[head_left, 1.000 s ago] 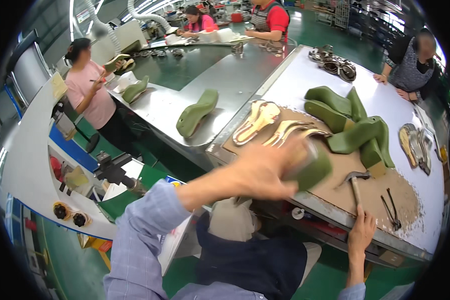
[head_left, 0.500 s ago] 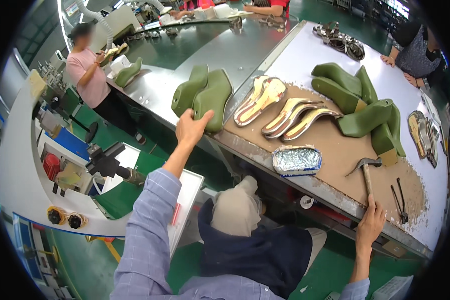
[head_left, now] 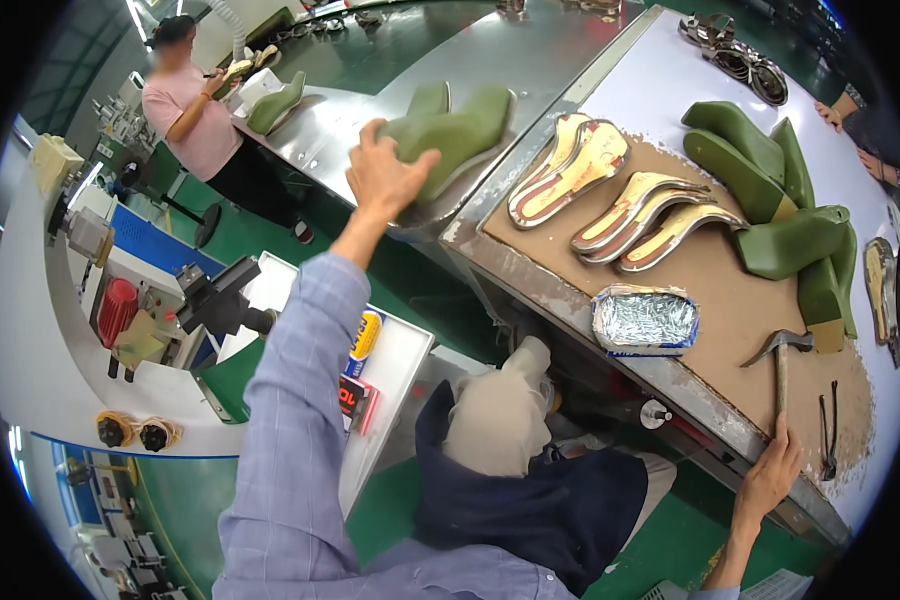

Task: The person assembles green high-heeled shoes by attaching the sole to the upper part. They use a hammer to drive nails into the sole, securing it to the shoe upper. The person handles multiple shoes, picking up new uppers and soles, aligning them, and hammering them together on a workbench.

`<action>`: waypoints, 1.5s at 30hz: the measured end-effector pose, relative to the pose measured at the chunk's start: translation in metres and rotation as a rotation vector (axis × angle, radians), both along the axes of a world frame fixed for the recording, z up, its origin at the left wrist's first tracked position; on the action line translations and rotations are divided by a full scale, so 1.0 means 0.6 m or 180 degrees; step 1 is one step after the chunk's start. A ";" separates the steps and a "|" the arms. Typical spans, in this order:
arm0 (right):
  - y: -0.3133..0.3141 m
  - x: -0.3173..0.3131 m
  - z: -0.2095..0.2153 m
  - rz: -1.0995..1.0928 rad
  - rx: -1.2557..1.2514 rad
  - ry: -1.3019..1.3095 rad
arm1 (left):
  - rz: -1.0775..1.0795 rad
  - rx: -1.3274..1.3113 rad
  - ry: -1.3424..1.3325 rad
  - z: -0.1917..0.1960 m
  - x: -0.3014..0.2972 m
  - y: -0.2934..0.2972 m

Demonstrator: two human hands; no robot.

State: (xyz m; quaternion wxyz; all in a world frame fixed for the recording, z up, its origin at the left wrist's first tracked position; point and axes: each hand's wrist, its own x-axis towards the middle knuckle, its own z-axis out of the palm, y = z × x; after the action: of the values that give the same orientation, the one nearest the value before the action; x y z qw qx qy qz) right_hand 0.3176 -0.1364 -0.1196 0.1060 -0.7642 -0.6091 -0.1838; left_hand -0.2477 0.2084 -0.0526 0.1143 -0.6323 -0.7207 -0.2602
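Left hand [head_left: 385,180] grips a green shoe last [head_left: 455,130] on the steel conveyor [head_left: 370,60]. Right hand [head_left: 767,478] rests loosely at the hammer [head_left: 780,365] handle, clasp unclear. Several lasts [head_left: 770,190] and insoles [head_left: 620,195] remain unworked on the bench [head_left: 730,300].

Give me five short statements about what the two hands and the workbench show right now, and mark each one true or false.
1. The left hand grips a green shoe last on the metal conveyor. True.
2. The right hand swings the hammer in the air. False: the hammer lies on the brown workbench, and the right hand rests at the bench edge by the end of its handle.
3. The foil tray sits on the workbench near its front edge. True.
4. The gold insoles are stacked inside the foil tray. False: they lie fanned out on the bench beyond it.
5. More green lasts are piled at the bench's right. True.
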 end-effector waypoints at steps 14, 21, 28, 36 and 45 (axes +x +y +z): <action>-0.006 0.032 -0.013 -0.0095 -0.0281 -0.0149 | 0.1827 -0.0767 0.0234 -0.002 -0.215 0.221; -0.010 0.025 -0.008 -0.0068 -0.0298 -0.0193 | 0.1699 -0.0713 0.0475 -0.004 -0.229 0.242; 0.030 -0.006 0.013 0.0081 -0.0014 -0.0143 | 0.1212 0.0061 0.1495 -0.007 -0.111 0.250; 0.018 -0.008 0.032 -0.0021 0.0013 0.0073 | -0.3833 -0.0170 -0.0006 0.043 0.541 0.155; 0.019 -0.007 0.033 -0.0036 0.0121 0.0111 | -0.3414 -0.1228 0.1616 0.053 0.712 0.177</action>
State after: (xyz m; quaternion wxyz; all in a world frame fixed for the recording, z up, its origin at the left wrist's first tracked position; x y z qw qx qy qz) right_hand 0.3132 -0.1249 -0.0996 0.1301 -0.7686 -0.5991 -0.1826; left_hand 0.1795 0.3147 -0.0209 0.0193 -0.9576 -0.2872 0.0119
